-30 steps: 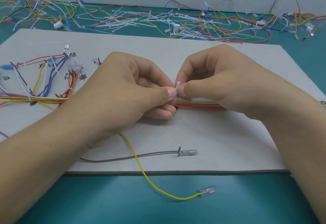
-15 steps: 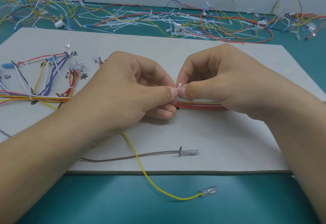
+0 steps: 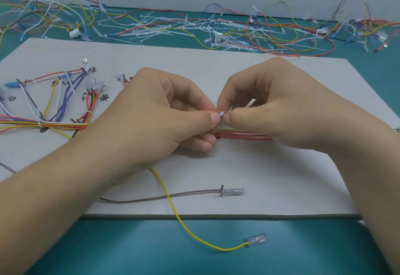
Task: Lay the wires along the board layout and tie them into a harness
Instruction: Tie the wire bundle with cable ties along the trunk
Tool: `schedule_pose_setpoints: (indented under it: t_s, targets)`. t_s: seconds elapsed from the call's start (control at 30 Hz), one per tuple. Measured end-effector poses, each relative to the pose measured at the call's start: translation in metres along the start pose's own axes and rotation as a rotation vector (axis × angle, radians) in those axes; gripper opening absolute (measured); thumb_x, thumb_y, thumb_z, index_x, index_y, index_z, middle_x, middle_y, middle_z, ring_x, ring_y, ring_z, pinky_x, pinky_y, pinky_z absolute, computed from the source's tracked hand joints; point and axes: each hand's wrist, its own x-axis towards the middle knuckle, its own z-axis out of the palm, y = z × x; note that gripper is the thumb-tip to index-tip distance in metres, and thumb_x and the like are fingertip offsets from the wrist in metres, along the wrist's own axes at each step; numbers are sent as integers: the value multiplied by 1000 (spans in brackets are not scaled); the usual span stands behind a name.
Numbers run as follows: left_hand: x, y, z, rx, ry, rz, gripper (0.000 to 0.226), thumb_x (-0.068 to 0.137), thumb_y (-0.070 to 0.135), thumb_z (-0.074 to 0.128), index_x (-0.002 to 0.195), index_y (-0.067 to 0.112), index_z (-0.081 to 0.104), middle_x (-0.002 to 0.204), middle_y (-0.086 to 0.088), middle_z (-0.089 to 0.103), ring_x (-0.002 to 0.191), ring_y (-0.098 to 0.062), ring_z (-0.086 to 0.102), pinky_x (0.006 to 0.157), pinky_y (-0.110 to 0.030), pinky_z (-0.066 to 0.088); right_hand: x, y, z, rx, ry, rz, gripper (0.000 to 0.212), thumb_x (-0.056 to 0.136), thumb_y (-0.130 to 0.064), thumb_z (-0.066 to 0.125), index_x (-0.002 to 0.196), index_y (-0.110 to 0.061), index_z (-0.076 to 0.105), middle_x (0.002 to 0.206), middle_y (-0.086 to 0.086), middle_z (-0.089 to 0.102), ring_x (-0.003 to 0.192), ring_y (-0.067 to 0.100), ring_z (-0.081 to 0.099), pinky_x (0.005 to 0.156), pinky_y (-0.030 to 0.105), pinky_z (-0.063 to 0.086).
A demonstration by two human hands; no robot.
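- While both hands meet over the middle of the grey board (image 3: 238, 166), the left hand (image 3: 155, 118) presses its thumb and forefinger onto a white cable tie (image 3: 221, 114), its other fingers curled underneath.
- The right hand (image 3: 270, 105) pinches the same tie from the other side, its thumb tip almost touching the left thumb; only the tie's short white end shows between them.
- Just below the pinch lies the wire bundle (image 3: 244, 136), red and yellow strands running along the board and passing under the right hand.
- Left of the hands the bundle carries a fastened tie (image 3: 40, 124), from which coloured branches fan up towards handwritten marks.
- A yellow wire (image 3: 173, 207) emerges from under the left wrist, crosses a brown wire (image 3: 162, 196), and runs off the board's near edge onto the teal worktop (image 3: 108, 253), ending in a clear-sleeved terminal (image 3: 256, 240).
- The brown wire stays on the board, its own sleeved end near the front edge.
- Beyond the board's far edge, spare ties (image 3: 173, 27) and loose wires (image 3: 292, 43) lie scattered on the worktop.
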Motion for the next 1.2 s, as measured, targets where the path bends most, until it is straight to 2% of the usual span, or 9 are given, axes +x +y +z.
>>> schedule_pose_setpoints:
  t_s: [0.13, 0.33, 0.53, 0.7, 0.83, 0.9, 0.97, 1.2]
  targets:
    - [1, 0, 0, -5, 7, 0, 4, 83, -1, 76, 84, -4, 73, 70, -22, 75, 59, -27, 75, 56, -29, 62, 0, 0, -5, 69, 45, 44, 15, 85, -8, 68, 76, -12, 79, 57, -1, 64, 48, 3, 46, 42, 11, 34]
    - [1, -2, 1, -4, -3, 25, 5, 83, -2, 76, 79, 0, 74, 71, -22, 74, 61, -29, 75, 57, -30, 62, 0, -2, -4, 116, 27, 43, 11, 85, -8, 73, 76, -12, 78, 64, 9, 69, 51, 4, 49, 44, 10, 34]
    - [3, -4, 1, -26, -4, 27, 4, 83, -3, 75, 81, 0, 74, 72, -23, 74, 61, -28, 75, 56, -29, 62, 0, -2, -2, 169, 45, 53, 10, 82, -2, 74, 74, -7, 75, 59, 2, 62, 44, 0, 45, 37, 5, 28]
    - [4, -6, 1, -23, -19, 52, 1, 82, 1, 76, 82, 2, 76, 72, -21, 75, 63, -27, 76, 58, -28, 62, 2, -1, -2, 158, 44, 65, 11, 82, -2, 70, 73, -7, 73, 56, -3, 58, 51, 7, 45, 47, 13, 35]
    - [5, -6, 1, -2, -18, 72, 3, 83, 7, 76, 81, 5, 78, 71, -17, 75, 64, -27, 77, 58, -28, 62, 2, -1, -1, 156, 54, 59, 9, 83, -1, 67, 76, -3, 72, 60, 2, 58, 60, 13, 46, 57, 30, 37]
    - [5, -6, 0, 3, -6, 77, 3, 82, 8, 77, 81, 5, 78, 71, -16, 75, 63, -28, 76, 57, -29, 62, 1, -3, 0, 148, 60, 44, 11, 85, -2, 66, 77, -5, 73, 62, 2, 60, 61, 13, 47, 59, 33, 39]
    - [5, -5, 1, -7, 5, 74, 3, 83, 5, 77, 81, 3, 77, 69, -17, 74, 61, -28, 75, 56, -30, 62, 1, -3, 1, 134, 70, 30, 13, 85, -3, 66, 76, -8, 73, 62, 0, 61, 60, 12, 49, 59, 33, 40]
    - [4, -4, 2, 17, 39, 72, 5, 85, 1, 76, 80, 2, 76, 69, -15, 73, 59, -30, 75, 52, -32, 61, 3, -3, 2, 104, 96, -27, 16, 86, -3, 68, 74, -13, 73, 58, -7, 60, 55, 7, 50, 53, 20, 40]
